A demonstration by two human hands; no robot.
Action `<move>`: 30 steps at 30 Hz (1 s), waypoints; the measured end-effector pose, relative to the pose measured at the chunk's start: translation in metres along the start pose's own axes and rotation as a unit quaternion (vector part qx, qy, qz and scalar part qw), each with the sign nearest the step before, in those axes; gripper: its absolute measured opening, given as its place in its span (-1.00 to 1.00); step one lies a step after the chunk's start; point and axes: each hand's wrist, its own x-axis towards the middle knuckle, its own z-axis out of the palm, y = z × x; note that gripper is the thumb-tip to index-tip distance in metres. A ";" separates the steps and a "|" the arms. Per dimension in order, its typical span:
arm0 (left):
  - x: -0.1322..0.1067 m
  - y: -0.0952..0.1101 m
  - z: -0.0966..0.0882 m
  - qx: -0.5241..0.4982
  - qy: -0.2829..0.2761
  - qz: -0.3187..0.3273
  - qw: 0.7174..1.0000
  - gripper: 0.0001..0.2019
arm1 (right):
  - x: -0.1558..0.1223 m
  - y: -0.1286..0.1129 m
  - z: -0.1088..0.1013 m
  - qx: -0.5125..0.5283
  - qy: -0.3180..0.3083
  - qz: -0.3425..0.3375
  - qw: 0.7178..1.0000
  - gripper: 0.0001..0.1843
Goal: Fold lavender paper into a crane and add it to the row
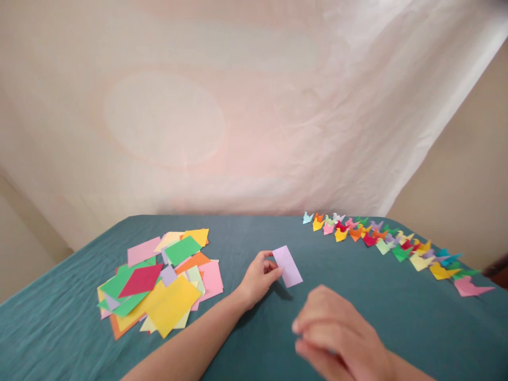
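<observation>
Lavender paper (288,266), head view: we see it slightly right of centre, gripped along its left edge by our left hand (257,278). The thumb lies on the near face and the fingers curl behind, so the pinch is closed on the paper; holding only the edge probably leaves most of the surface within reach. The shadow (284,293) beneath suggests that we hold the paper at least partly above the cloth (254,352). Whether it is one layer or folded double, we cannot tell. Our right hand (337,330) is nearer the camera and blurred. Its fingers bend loosely, with a small gap at the tips and nothing visible between them; it is near the paper but does not touch it. On the left we find sheets (159,299) of many colours, overlapping at odd angles, a spread that likely makes single ones easy to lift. On the right, small folded birds (384,246) stand in slanting rows, presumably set out of our arms' way. Behind hangs a pale backdrop (246,137).
</observation>
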 end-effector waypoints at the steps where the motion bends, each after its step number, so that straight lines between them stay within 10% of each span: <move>1: 0.000 -0.001 0.000 0.007 -0.004 0.005 1.000 -0.54 | 0.009 0.020 -0.001 -0.015 0.034 0.019 0.999 -0.78; 9: -0.003 0.003 0.001 0.065 -0.030 0.035 0.997 -0.53 | 0.016 0.132 0.017 0.089 0.119 0.206 0.967 -0.58; 30: -0.008 0.009 0.000 0.135 -0.034 0.067 0.988 -0.55 | 0.001 0.142 0.023 0.198 0.069 0.276 0.938 -0.74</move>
